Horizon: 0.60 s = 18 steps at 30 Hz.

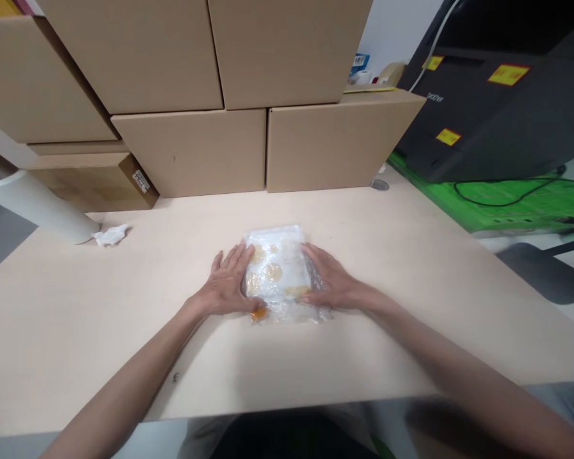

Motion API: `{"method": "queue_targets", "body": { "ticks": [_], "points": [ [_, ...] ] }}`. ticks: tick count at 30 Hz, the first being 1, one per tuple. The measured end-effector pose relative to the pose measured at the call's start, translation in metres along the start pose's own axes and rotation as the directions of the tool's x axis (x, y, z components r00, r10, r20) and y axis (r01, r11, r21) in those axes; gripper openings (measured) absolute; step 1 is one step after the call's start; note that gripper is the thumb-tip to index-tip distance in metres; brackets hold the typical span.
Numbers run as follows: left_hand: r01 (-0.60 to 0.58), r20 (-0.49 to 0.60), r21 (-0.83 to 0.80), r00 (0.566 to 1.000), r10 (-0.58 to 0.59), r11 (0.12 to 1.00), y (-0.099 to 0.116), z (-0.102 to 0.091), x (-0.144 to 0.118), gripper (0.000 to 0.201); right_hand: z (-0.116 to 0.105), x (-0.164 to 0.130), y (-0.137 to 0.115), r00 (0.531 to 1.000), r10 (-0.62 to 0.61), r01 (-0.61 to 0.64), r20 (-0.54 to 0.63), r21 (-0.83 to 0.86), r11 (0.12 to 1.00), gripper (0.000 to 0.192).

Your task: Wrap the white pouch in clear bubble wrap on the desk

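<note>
A flat white package with yellow-orange round patches (277,264), wrapped in clear plastic, lies on the light wooden table (172,354). My left hand (229,284) grips its left side, the fingers along the edge and the thumb at the near corner by an orange spot. On the opposite side, my right hand (332,280) holds the right edge, its thumb near the front corner. Loose crinkled plastic (287,312) spreads out at the near end, between the thumbs. What is inside the wrapping cannot be made out.
Stacked cardboard boxes (191,153) line the back of the table. At left stand a white cylinder (62,207) and a crumpled white tissue (111,234). A black printer (488,108) sits on a green surface (521,207) to the right.
</note>
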<state>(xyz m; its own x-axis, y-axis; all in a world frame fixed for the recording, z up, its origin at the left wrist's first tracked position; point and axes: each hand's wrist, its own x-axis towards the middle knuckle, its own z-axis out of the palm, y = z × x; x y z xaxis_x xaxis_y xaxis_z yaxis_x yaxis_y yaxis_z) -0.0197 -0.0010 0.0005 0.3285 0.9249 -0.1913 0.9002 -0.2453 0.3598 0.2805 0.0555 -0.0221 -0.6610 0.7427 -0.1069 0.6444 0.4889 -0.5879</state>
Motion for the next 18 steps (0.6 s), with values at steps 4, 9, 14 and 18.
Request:
{"method": "queue_targets", "body": {
  "ticks": [4, 9, 14, 18],
  "points": [
    [-0.046, 0.039, -0.059, 0.998, 0.048, 0.997, -0.005, -0.008, -0.003, 0.127, -0.012, -0.007, -0.008, 0.999, -0.045, 0.044, 0.020, 0.045, 0.998, 0.119],
    [-0.090, 0.037, -0.115, 0.995, 0.095, 0.989, -0.010, -0.010, -0.006, 0.122, -0.017, -0.011, -0.011, 0.996, -0.074, 0.069, 0.050, 0.096, 0.993, 0.115],
    [-0.029, -0.007, -0.072, 1.000, 0.028, 0.997, -0.007, 0.000, -0.003, 0.121, -0.010, -0.004, -0.008, 0.999, -0.008, 0.002, 0.054, 0.105, 0.994, 0.120],
    [-0.026, -0.004, -0.097, 1.000, 0.026, 0.995, -0.005, -0.002, -0.006, 0.122, -0.010, -0.002, -0.012, 1.000, -0.002, -0.002, 0.030, 0.128, 0.992, 0.126]
  ]
}}
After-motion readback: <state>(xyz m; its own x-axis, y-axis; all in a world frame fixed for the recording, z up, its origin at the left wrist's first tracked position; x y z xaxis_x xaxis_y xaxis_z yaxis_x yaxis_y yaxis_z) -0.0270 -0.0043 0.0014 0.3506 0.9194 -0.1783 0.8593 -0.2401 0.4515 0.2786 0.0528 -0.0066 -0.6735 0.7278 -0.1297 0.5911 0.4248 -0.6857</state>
